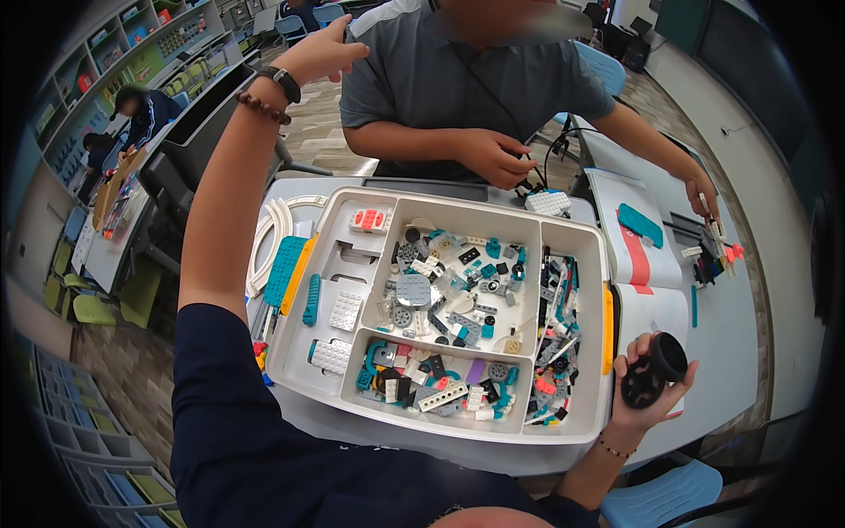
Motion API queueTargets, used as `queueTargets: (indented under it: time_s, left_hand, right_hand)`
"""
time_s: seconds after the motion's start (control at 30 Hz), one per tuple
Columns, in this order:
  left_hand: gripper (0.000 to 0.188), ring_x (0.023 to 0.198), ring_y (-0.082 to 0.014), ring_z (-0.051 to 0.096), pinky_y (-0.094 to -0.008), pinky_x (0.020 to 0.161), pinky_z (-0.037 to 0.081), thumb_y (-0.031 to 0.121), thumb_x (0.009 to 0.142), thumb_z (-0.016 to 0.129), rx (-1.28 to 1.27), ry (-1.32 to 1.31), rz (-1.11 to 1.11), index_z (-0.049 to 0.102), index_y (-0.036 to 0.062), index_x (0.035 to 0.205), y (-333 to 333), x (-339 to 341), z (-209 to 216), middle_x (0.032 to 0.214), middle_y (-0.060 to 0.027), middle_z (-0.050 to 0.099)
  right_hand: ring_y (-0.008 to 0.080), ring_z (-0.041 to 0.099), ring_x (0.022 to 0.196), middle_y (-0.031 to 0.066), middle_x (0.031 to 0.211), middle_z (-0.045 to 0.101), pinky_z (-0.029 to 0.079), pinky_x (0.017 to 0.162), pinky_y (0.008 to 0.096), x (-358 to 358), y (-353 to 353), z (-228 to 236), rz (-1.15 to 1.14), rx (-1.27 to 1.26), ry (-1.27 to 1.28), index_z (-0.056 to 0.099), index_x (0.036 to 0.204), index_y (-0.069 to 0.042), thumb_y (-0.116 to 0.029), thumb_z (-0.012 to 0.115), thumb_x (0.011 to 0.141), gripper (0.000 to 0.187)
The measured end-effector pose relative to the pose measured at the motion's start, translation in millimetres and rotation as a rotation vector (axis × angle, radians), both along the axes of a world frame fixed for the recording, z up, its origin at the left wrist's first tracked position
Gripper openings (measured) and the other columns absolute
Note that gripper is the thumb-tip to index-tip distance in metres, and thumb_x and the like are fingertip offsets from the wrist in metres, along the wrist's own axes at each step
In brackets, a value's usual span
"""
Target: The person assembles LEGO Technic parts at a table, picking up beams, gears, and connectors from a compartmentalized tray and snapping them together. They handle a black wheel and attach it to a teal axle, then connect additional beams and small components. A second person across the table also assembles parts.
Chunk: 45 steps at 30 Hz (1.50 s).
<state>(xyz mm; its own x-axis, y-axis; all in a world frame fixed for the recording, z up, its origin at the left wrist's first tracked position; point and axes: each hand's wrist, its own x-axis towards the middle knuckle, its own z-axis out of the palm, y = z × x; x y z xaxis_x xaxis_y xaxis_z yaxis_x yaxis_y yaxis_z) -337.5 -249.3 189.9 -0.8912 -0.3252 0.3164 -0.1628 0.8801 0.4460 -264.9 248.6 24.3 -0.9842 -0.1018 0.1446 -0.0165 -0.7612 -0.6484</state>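
My left arm reaches far out past the bin's left side. At its end my left hand [324, 55] is raised, with a finger stretched out and nothing visible in it, close to the co-worker's shoulder. Beyond the bin's right edge, my right hand [627, 407] has its fingers round a pair of black toy wheels [644, 385]. Between my arms stands a white bin [304, 374], split into compartments of grey, teal, white and black building bricks [414, 290]. White brick plates [333, 356] sit in its left section.
Across the table a co-worker in a grey shirt [414, 88] holds a cable near a white brick unit [547, 204]; their other hand [701, 194] touches small parts. An open booklet [629, 246] bears a teal plate [641, 225]. White curved pieces [264, 242] lie left of the bin. A blue chair [664, 497] stands lower right.
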Motion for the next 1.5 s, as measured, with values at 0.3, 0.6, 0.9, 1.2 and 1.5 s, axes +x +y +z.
queueTargets:
  time_s: [0.3, 0.6, 0.9, 1.2, 1.5]
  left_hand:
    - [0.082, 0.063, -0.0159, 0.058, -0.0277, 0.062, 0.048, 0.038, 0.079, 0.058, -0.064, -0.004, -0.031, 0.017, 0.0034, 0.141, 21.3, -8.1, -3.0, 0.079, -0.0098, 0.06]
    - [0.079, 0.06, -0.0151, 0.058, -0.0284, 0.059, 0.048, 0.034, 0.079, 0.058, -0.036, -0.033, -0.008, 0.02, 0.0036, 0.141, 17.1, -14.8, -6.7, 0.076, -0.009, 0.059]
    - [0.077, 0.059, -0.0159, 0.057, -0.0278, 0.054, 0.048, 0.032, 0.078, 0.059, -0.013, -0.076, 0.036, 0.023, 0.0004, 0.138, -11.3, -26.7, -10.6, 0.075, -0.0111, 0.058]
    - [0.079, 0.057, -0.0183, 0.059, -0.0294, 0.051, 0.048, 0.029, 0.078, 0.058, -0.017, -0.021, 0.067, 0.018, 0.0012, 0.14, -7.5, -32.1, -12.2, 0.075, -0.0123, 0.059]
    - [0.072, 0.07, -0.0278, 0.061, -0.0373, 0.063, 0.049, 0.027, 0.075, 0.058, -0.24, -0.047, 0.159, 0.028, 0.0033, 0.136, -14.6, -52.7, -52.5, 0.082, -0.0179, 0.062]
  right_hand:
    - [0.0179, 0.042, 0.069, 0.0104, 0.075, 0.044, 0.039, 0.054, 0.0299, 2.0, -2.6, 0.8, -0.001, 0.005, -0.003, 0.047, 0.099, 0.003, -0.053, 0.031, 0.09, 0.059]
    - [0.0159, 0.038, 0.062, 0.0071, 0.062, 0.041, 0.036, 0.051, 0.0286, 3.2, -2.7, 2.7, -0.041, 0.039, 0.042, 0.049, 0.099, 0.003, -0.055, 0.028, 0.09, 0.062]
    - [0.0154, 0.037, 0.06, 0.0062, 0.06, 0.04, 0.036, 0.051, 0.0287, 3.7, -1.0, -0.8, 0.016, 0.016, 0.057, 0.048, 0.104, 0.004, -0.055, 0.03, 0.089, 0.063]
    - [0.0184, 0.044, 0.057, 0.0062, 0.057, 0.043, 0.04, 0.058, 0.0318, -0.6, -1.9, -7.6, -0.065, 0.066, 0.024, 0.054, 0.097, 0.001, -0.055, 0.029, 0.089, 0.062]
    - [0.0167, 0.042, 0.051, 0.0051, 0.061, 0.04, 0.036, 0.046, 0.0286, 1.7, 6.3, -7.4, 0.126, -0.063, -0.003, 0.05, 0.102, -0.001, -0.059, 0.031, 0.087, 0.063]
